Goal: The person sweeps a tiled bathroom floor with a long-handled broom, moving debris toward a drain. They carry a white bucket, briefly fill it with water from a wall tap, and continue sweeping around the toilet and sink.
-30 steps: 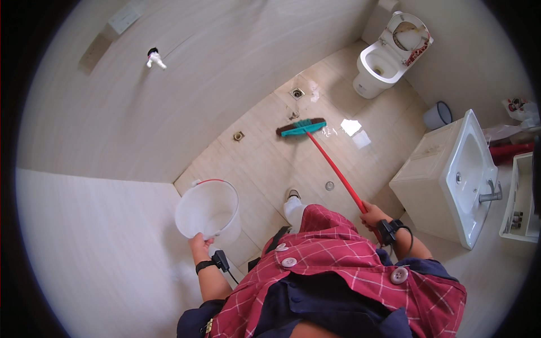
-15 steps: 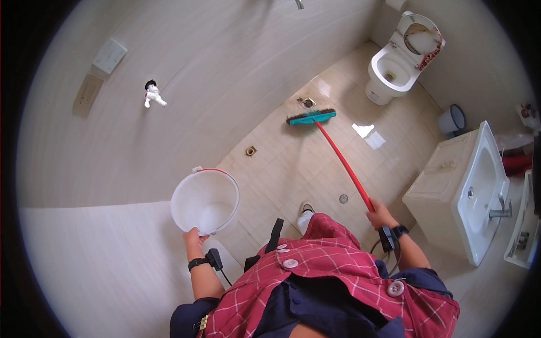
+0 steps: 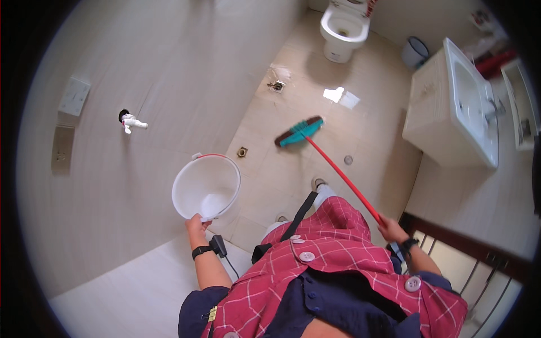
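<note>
My left hand [image 3: 197,224] is closed on the near rim of a white plastic bucket [image 3: 198,183]. The bucket tips so its inside faces me, and no contents show in it. A red edge runs along its far rim. On the right, my right hand [image 3: 393,230] wraps round the end of a push broom's red handle [image 3: 345,181]. The broom's teal head [image 3: 301,133] with dark bristles rests on the tiled floor ahead of me, set at a slant, away from the wall.
A toilet [image 3: 344,29] stands at the far end, with a grey bucket [image 3: 415,53] to its right. A sink cabinet [image 3: 431,98] lines the right side, near a dark railing [image 3: 468,243]. Floor drains [image 3: 242,152] and a wall tap [image 3: 133,121] are on the left. The floor looks wet.
My view has turned, and the toilet and sink sit farther up. The broom head has come back from the far drain and slanted. Both hands keep their holds.
</note>
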Tool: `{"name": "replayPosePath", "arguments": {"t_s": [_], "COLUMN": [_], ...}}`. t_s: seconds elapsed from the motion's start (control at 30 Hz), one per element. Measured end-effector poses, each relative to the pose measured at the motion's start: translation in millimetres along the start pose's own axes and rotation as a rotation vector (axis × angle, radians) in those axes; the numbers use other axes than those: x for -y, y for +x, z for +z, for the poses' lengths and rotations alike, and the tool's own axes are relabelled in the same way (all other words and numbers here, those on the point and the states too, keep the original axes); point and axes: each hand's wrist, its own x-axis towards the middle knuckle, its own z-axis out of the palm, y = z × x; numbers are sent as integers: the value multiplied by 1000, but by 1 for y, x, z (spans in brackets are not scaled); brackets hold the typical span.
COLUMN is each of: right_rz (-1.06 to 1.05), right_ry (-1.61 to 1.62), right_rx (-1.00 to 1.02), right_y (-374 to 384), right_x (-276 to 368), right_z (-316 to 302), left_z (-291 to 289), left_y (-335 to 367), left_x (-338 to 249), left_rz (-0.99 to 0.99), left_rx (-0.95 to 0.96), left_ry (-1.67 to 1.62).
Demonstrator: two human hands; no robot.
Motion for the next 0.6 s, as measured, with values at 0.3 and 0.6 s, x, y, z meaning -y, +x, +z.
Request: {"name": "replayPosePath", "arguments": {"t_s": [0.3,0.6], "right_rz": [-120,276], "right_ry": [298,153], "right_rx": [-144,-80], "right_y": [79,-241], "right_x": [39,45], "right_z": [76,46], "left_z": [-37,-57], "left_y": [-6,35], "left_x": [34,64], "left_rz": [78,-89], "left_rx": [143,171], "left_ry": [156,180]}}
